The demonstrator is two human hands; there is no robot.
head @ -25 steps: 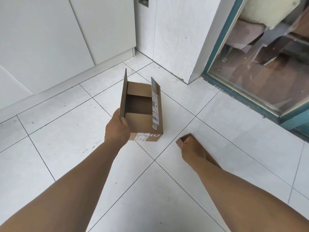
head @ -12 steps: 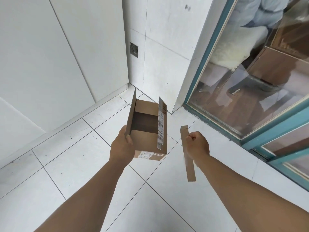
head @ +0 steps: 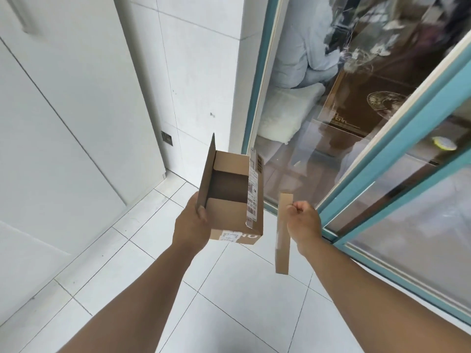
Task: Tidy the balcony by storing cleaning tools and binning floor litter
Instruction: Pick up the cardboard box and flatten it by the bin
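An open brown cardboard box [head: 229, 212] with shipping labels on its right flap hangs in the air at the middle of the view. My left hand [head: 190, 225] grips its left wall, thumb inside. To its right, my right hand [head: 303, 222] is closed on a narrow cardboard strip [head: 283, 240], which hangs nearly upright, a little apart from the box. Both are held well above the white tiled floor [head: 229, 301].
White cabinet doors [head: 76, 110] fill the left. A white tiled pillar [head: 204, 85] with a small wall socket [head: 167, 137] stands behind the box. A teal-framed glass sliding door [head: 382, 174] runs along the right, with a room behind it.
My right hand picked the cardboard strip off the floor and lifted it. My left hand raised the box from the floor. The view tilted upward toward the wall and the glass door.
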